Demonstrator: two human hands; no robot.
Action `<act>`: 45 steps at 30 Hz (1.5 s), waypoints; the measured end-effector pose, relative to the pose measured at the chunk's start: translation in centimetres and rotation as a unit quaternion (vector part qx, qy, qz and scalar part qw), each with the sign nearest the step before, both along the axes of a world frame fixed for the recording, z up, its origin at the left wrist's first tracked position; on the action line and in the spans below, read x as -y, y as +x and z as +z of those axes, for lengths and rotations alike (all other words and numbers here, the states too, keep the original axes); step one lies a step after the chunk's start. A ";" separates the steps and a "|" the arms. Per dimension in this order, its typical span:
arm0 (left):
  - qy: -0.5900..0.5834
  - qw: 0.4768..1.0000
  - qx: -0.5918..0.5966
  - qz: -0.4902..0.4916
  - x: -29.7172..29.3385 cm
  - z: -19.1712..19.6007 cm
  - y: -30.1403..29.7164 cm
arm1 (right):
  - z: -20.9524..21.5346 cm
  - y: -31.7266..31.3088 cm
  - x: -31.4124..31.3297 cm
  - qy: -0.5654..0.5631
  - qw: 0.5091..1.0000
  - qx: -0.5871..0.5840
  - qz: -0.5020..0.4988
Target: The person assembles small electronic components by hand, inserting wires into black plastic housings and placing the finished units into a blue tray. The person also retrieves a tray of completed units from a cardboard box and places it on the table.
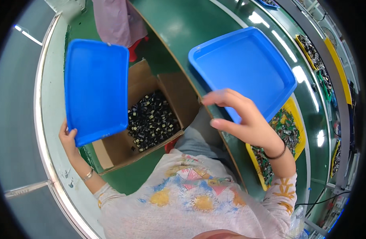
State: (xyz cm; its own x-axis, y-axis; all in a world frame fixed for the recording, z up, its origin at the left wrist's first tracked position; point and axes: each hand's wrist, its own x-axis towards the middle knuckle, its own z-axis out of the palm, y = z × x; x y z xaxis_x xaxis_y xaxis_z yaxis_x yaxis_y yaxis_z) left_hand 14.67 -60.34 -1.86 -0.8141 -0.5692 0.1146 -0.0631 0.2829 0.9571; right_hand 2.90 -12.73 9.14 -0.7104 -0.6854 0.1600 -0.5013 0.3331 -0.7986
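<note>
- Left hand [68, 137] grips left tray [96, 89], smooth blue plastic, over cardboard box [171, 93] of small black parts [152, 120].
- Right hand [246, 119] grasps right tray [246, 67] above yellow bin [297, 119].

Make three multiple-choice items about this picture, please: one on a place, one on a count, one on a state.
1. Where is the cardboard box?
A. on the belt
B. below the left tray, beside the belt
C. on the yellow tray

2. How many blue trays are held or touched by the hands?
A. one
B. two
C. four

3. How is the left tray held?
A. flat on the belt
B. lifted over the box by the left hand
C. upside down in the box

Answers: 1 B, the box with small dark parts sits under that tray. 2 B, the right hand is at the right tray too. 3 B, the hand grips its lower corner.
</note>
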 end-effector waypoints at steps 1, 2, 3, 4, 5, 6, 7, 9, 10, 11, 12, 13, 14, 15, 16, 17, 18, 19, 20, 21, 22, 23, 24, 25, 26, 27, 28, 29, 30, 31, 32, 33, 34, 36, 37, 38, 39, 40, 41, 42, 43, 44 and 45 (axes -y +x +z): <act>-0.030 0.999 0.028 -0.006 0.6 -0.5 1.4 | -0.9 -0.3 1.7 -0.012 0.997 0.071 0.009; -0.066 0.997 0.043 -0.015 0.8 -1.3 2.2 | -2.7 -0.4 3.6 -0.044 0.993 0.109 -0.007; -0.096 0.993 0.056 -0.029 0.2 -2.7 2.4 | -4.5 -0.6 5.4 -0.070 0.987 0.145 -0.029; -0.129 0.988 0.070 -0.038 -0.4 -4.0 2.7 | -6.1 -0.8 7.5 -0.082 0.973 0.207 -0.056; -0.176 0.978 0.100 -0.045 -1.0 -5.6 2.6 | -8.8 -1.0 9.6 -0.118 0.965 0.213 -0.094; -0.225 0.964 0.134 -0.050 -1.4 -7.2 2.6 | -11.7 -1.4 11.8 -0.134 0.964 0.187 -0.132; -0.236 0.959 0.150 -0.044 -2.0 -9.5 2.2 | -15.1 -1.8 13.6 -0.155 0.958 0.158 -0.184; -0.259 0.951 0.162 -0.039 -2.8 -15.4 0.6 | -22.0 -2.2 14.4 -0.112 0.959 0.079 -0.246; -0.278 0.946 0.164 -0.027 -2.8 -17.8 0.5 | -25.5 -2.1 14.1 -0.010 0.965 0.064 -0.253; -0.298 0.929 0.221 -0.004 -3.7 -18.8 0.3 | -27.6 -2.4 13.1 0.072 0.966 0.113 -0.223; -0.315 0.908 0.277 0.016 -5.2 -19.5 0.0 | -29.7 -2.7 12.0 0.161 0.941 0.184 -0.235; -0.315 0.906 0.280 0.031 -6.3 -20.7 -0.3 | -32.4 -3.0 11.0 0.211 0.912 0.237 -0.260; -0.314 0.907 0.280 0.038 -7.5 -22.2 -0.9 | -37.2 -3.1 9.4 0.273 0.902 0.189 -0.275; -0.296 0.914 0.272 0.051 -7.7 -24.3 -0.6 | -38.9 -3.0 9.6 0.301 0.868 0.260 -0.297; -0.294 0.921 0.250 0.058 -7.6 -26.5 -0.7 | -41.1 -3.0 8.9 0.333 0.842 0.325 -0.272; -0.288 0.930 0.221 0.055 -7.9 -28.5 -1.4 | -45.8 -1.7 7.2 0.309 0.857 0.277 -0.306; -0.293 0.930 0.209 0.079 -6.7 -30.5 -0.1 | -44.8 -1.2 8.8 0.305 0.836 0.381 -0.251; -0.224 0.936 0.258 0.087 -6.4 -32.7 0.5 | -45.3 -0.9 9.2 0.304 0.820 0.423 -0.237; -0.155 0.936 0.303 0.090 -6.3 -34.8 0.8 | -46.5 -0.4 9.5 0.298 0.801 0.465 -0.231; -0.085 0.930 0.346 0.093 -6.1 -35.8 0.4 | -47.6 -0.1 9.8 0.286 0.775 0.517 -0.224; -0.047 0.914 0.397 0.073 -6.8 -35.3 -0.9 | -48.6 0.1 9.6 0.270 0.740 0.574 -0.221; -0.010 0.893 0.447 0.054 -8.0 -34.9 -2.1 | -49.6 0.2 9.5 0.249 0.700 0.633 -0.217; 0.027 0.867 0.496 0.039 -8.8 -34.3 -2.8 | -50.1 0.6 9.6 0.229 0.661 0.685 -0.206; 0.003 0.881 0.471 0.047 -9.2 -34.9 -3.2 | -50.7 0.8 9.7 0.216 0.632 0.719 -0.191; -0.021 0.893 0.446 0.056 -9.5 -35.6 -3.6 | -51.2 0.8 9.7 0.213 0.616 0.739 -0.169; -0.044 0.904 0.421 0.063 -10.1 -35.3 -4.1 | -51.6 1.0 9.8 0.218 0.608 0.750 -0.146; -0.085 0.911 0.401 0.053 -10.4 -35.0 -4.5 | -52.0 1.1 9.8 0.227 0.607 0.753 -0.115; -0.125 0.916 0.380 0.042 -10.6 -34.7 -4.9 | -52.4 1.3 9.7 0.235 0.606 0.756 -0.084; -0.165 0.919 0.357 0.032 -10.9 -33.2 -5.4 | -52.7 1.4 9.6 0.243 0.604 0.757 -0.054; -0.203 0.925 0.322 -0.005 -11.0 -31.6 -5.8 | -52.7 1.4 9.3 0.249 0.612 0.750 -0.025; -0.242 0.927 0.285 -0.043 -11.0 -29.6 -6.1 | -52.7 1.4 9.2 0.254 0.619 0.743 0.004; -0.280 0.924 0.247 -0.079 -10.8 -28.4 -6.3 | -52.5 1.6 9.2 0.258 0.627 0.735 0.035; -0.336 0.912 0.215 -0.098 -10.3 -28.2 -6.6 | -51.0 1.4 9.7 0.286 0.636 0.717 0.022; -0.443 0.874 0.149 -0.136 -8.6 -27.9 -7.5 | -47.9 1.0 10.4 0.340 0.650 0.679 -0.003; -0.483 0.843 0.157 -0.175 -8.4 -27.8 -8.3 | -47.6 1.0 10.2 0.316 0.662 0.680 -0.014; -0.481 0.838 0.185 -0.178 -8.2 -28.4 -9.1 | -47.3 1.0 9.9 0.292 0.673 0.680 -0.025; -0.479 0.832 0.212 -0.180 -7.9 -29.5 -9.9 | -47.0 0.8 9.7 0.266 0.684 0.678 -0.035; -0.479 0.824 0.238 -0.186 -7.7 -30.1 -10.9 | -46.3 0.8 9.7 0.250 0.700 0.665 -0.075; -0.431 0.848 0.258 -0.167 -7.6 -30.7 -12.0 | -45.6 0.8 9.5 0.233 0.713 0.651 -0.115; -0.397 0.844 0.328 -0.148 -7.5 -31.0 -13.2 | -44.3 0.9 9.4 0.212 0.724 0.637 -0.159; -0.361 0.836 0.395 -0.125 -7.4 -31.6 -14.5 | -42.9 1.1 9.3 0.169 0.742 0.614 -0.208; -0.320 0.821 0.462 -0.098 -7.3 -32.5 -15.1 | -40.8 1.0 9.1 0.132 0.748 0.616 -0.210; -0.346 0.828 0.432 -0.086 -6.0 -35.0 -15.0 | -38.1 1.0 8.9 0.097 0.752 0.618 -0.207</act>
State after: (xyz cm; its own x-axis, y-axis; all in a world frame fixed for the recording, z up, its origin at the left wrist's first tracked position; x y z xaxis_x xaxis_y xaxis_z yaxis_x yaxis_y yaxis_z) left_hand -0.29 -54.29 -36.84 -0.8244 -0.4782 -0.3028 -0.5420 0.8210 0.1793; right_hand 3.90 -21.62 -28.99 -0.3935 -0.2895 -0.8725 0.7627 0.4272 -0.4857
